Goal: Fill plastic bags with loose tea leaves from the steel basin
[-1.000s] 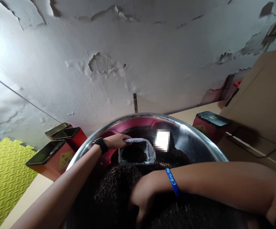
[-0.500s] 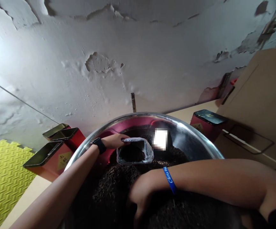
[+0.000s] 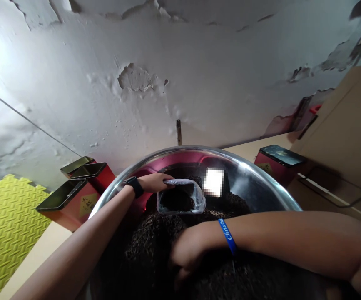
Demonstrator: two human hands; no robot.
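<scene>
A wide metal basin [image 3: 185,149] holds a heap of dark loose tea leaves [image 3: 143,239]. My left hand [image 3: 157,182], with a dark watch on its wrist, grips the rim of a clear plastic bag [image 3: 200,200]. The bag's mouth is open towards me, and dark leaves show inside. My right hand [image 3: 188,252], below a blue wristband, is down in the leaves in front of the bag. Its fingers are curled in and partly lost in shadow, closed around tea leaves. Behind the bag on the right, a bright blurred square hides part of the basin.
Several open red tins [image 3: 88,200] stand left of the basin on a pale tabletop [image 3: 51,246]. Another red tin [image 3: 269,160] with a dark top is at the right, beside a large cardboard box [image 3: 345,137]. Yellow foam matting [image 3: 8,225] lies far left; a peeling wall [image 3: 205,75] rises behind.
The fingers of my right hand have drawn closer together in the leaves. My left hand still holds the bag. The whole view has shifted slightly.
</scene>
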